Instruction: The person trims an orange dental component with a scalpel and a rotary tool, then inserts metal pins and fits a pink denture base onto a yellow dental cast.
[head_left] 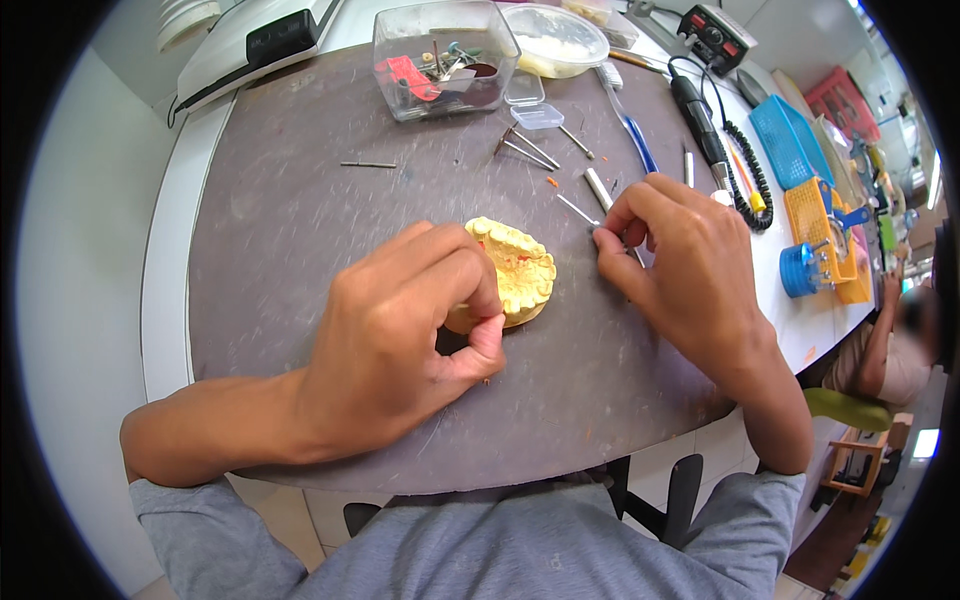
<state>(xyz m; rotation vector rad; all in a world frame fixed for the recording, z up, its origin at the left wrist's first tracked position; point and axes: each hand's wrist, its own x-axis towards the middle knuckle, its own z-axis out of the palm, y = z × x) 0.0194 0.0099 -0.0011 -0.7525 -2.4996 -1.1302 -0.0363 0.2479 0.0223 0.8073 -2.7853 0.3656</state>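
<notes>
A yellow dental cast point(525, 265) with a row of teeth rests on the brown work mat, small red marks showing on it. At its left side is my left hand point(400, 320), thumb and forefinger pinched together against the near edge of the cast. Whatever sits in that pinch, if anything, is hidden. To the right of the cast, my right hand point(690, 260) has its thumb and forefinger closed at the end of a thin metal instrument point(577, 209). A white-handled tool point(597, 187) lies right beside those fingers, partly covered by them.
At the back stands a clear plastic box point(445, 65) of small tools, beside a lidded round tub point(555, 40). Several metal burs point(530, 150) and a blue-handled brush point(640, 145) lie nearby. A black handpiece point(695, 115) with coiled cord and blue basket point(790, 140) line the right.
</notes>
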